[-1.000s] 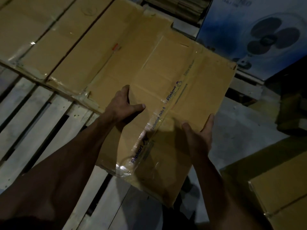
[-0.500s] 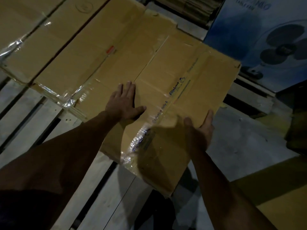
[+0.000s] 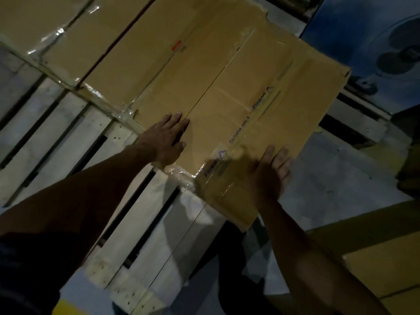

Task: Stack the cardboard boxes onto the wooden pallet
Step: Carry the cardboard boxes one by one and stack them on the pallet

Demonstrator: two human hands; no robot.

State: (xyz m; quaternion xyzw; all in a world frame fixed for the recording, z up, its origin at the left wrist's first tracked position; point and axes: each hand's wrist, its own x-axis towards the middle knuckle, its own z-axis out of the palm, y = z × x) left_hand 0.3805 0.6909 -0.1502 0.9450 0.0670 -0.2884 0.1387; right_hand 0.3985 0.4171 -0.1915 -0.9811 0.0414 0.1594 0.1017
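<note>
Hands press flat on a taped cardboard box point(image 3: 238, 105) (fingers straight) on the wooden pallet point(image 3: 75, 142): left hand point(image 3: 167, 138) centre, right hand point(image 3: 270, 171) near edge.

tan cardboard box point(image 3: 238, 92), pale wooden pallet point(image 3: 68, 137), blue fan carton point(image 3: 372, 42)
</note>
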